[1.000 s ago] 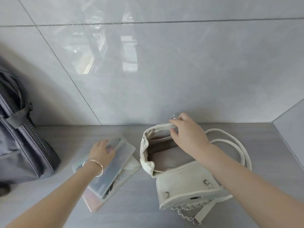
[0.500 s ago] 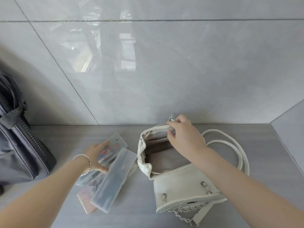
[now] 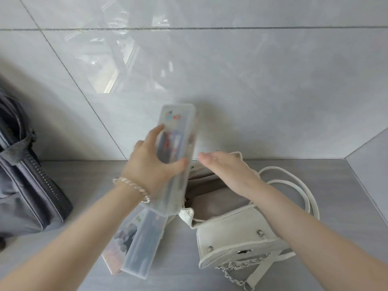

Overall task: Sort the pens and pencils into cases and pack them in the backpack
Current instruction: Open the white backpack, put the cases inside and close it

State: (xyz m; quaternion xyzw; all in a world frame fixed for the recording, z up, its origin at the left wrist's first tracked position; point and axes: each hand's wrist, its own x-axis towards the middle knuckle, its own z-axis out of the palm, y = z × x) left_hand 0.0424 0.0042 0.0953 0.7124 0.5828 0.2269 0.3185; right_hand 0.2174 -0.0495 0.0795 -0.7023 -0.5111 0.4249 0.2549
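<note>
- Bright, soft daylight, evenly spread.
- A window's reflection glares on the glossy wall [image 3: 273,91].
- Motion blur smears the pencil case [image 3: 178,131], left hand [image 3: 151,164] and right hand [image 3: 228,171].
- A faint shadow falls on the wall behind the pencil case.
- Wide-angle stretch slants the grout lines [image 3: 63,66] at left.

Frosted plastic case [image 3: 176,148], glossy wall tiles [image 3: 273,91] — matt leather-look backpack [image 3: 235,238]

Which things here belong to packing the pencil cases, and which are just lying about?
Belongs to the job: lifted clear case, gripped by the left hand; second clear case on the table; patterned flat item under it, possibly another case; open white backpack; right hand, open above it.
Just lying about: grey bag at the left edge.
</note>
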